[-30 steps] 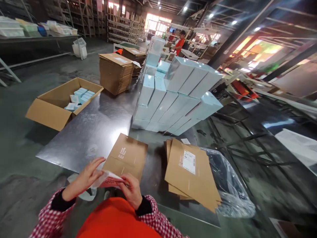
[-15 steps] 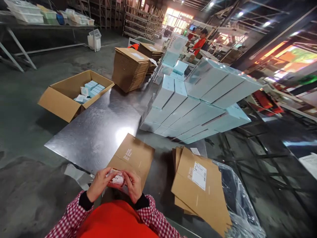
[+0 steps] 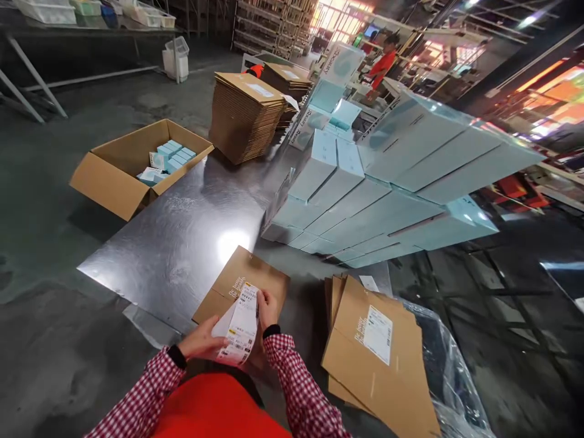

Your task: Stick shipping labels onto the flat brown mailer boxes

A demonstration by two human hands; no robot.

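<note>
A strip of printed shipping labels (image 3: 241, 322) stretches between my two hands, over the near part of a flat brown cardboard piece (image 3: 223, 277). My left hand (image 3: 203, 340) grips the lower left side of the strip. At its upper right edge, my right hand (image 3: 268, 307) pinches the strip with bent fingers. The cardboard lies on the shiny metal table (image 3: 177, 237), its white printing partly covered by the labels. To the right lies a small pile of flat cardboard (image 3: 365, 389), with a shipping label (image 3: 378, 334) stuck on the top piece.
Light blue and white boxes (image 3: 347, 213) are stacked high behind the cardboard. An open carton (image 3: 109, 176) with small blue boxes stands at the left, beside a tall stack of flattened cardboard (image 3: 246, 121). Clear plastic (image 3: 449, 365) lies at the right. A person in red (image 3: 382, 64) is far back.
The labels, bunched up between my hands before, are now spread out as a long strip. My right hand has moved up and right; my left has shifted slightly right and down.
</note>
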